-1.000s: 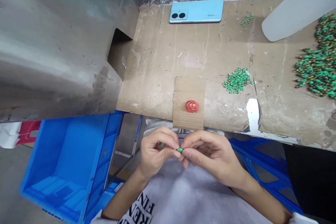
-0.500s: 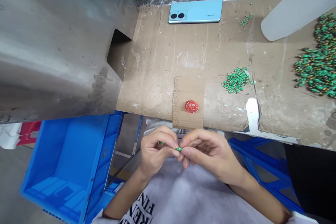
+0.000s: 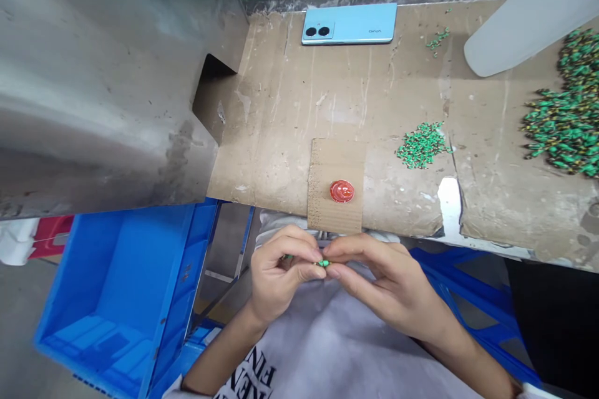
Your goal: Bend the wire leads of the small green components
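A small green piece [image 3: 324, 263] is pinched between the fingertips of my left hand [image 3: 285, 268] and my right hand [image 3: 390, 283], which meet just below the table's front edge. More green shows inside the curled fingers of my left hand, partly hidden. Beyond my hands, a round red glossy item [image 3: 342, 191] rests on a small cardboard piece [image 3: 334, 159]. To its right lies a small pile of green pieces [image 3: 422, 145], and a larger green and gold pile [image 3: 566, 124] sits at the far right.
A light blue phone [image 3: 350, 24] lies at the back of the cardboard-covered table [image 3: 281, 106]. A white object [image 3: 528, 19] slants over the back right. Metal housing [image 3: 107, 75] stands at left above a blue crate [image 3: 126, 280]. A blue stool [image 3: 472, 293] is below right.
The fingers of my right hand have straightened somewhat around the green piece, which now shows more between the fingertips. My left hand has barely moved.
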The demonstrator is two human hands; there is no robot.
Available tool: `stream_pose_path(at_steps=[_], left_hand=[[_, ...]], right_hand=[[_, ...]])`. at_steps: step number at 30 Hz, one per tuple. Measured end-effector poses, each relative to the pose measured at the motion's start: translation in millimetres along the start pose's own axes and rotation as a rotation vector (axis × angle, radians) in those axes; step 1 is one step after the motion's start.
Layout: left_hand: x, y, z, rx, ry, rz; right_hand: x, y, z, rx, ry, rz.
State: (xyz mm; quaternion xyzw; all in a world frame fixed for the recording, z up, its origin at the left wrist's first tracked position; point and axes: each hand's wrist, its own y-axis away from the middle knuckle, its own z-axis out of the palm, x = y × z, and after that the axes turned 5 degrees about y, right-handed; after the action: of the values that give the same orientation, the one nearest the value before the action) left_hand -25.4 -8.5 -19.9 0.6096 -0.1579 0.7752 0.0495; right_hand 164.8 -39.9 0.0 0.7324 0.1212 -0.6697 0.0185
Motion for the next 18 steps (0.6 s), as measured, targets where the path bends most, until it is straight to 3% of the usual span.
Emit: stream_pose_path(at_steps=[4,9,18], left_hand=[[11,-6,-0.1,-0.019,-0.124,-0.024],[19,-8,-2.3,-0.073,-0.257,-0.026],[27,-6,0.0,-0.092,-0.342,-0.016]], right_hand=[[6,-2,-4,0.042,0.264,-0.215],[14,-2,-4,0.057,0.409,-0.419],[21,1,-5,0.025,0.445,-0.471]])
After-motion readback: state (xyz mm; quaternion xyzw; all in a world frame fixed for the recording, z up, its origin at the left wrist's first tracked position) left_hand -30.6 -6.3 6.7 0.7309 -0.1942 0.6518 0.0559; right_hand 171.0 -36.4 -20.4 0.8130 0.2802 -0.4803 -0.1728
